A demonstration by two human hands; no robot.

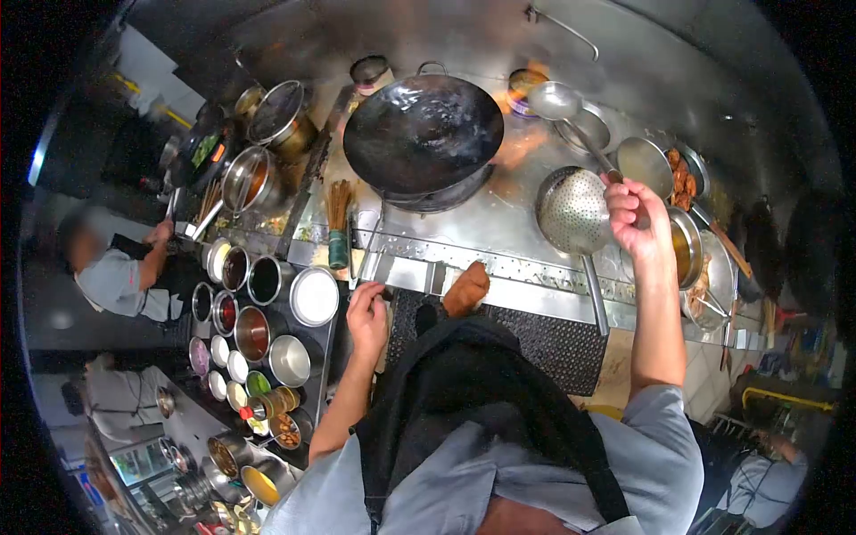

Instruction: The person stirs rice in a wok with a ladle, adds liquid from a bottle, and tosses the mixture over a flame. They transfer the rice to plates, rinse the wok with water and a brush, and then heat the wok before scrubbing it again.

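My right hand [640, 218] is closed round the handle of a metal ladle [555, 101], whose bowl is up and to the left, beside a small tin [526, 85]. Below the ladle, a perforated strainer [575, 209] rests on the stove top with its handle pointing toward me. A large black wok [423, 134] sits on the burner and looks wet inside. My left hand [366, 314] hangs near the counter's front edge with its fingers curled; what it holds, if anything, is hidden. Nearest to it are a white-topped container [314, 296] and a bamboo brush [339, 223].
Several sauce and ingredient pots [252, 332] fill the left side. More pots and bowls [644, 168] stand at the right. A brown cloth [466, 290] lies at the stove's front edge. A co-worker [120, 276] handles a pan at the left; another person [767, 481] is lower right.
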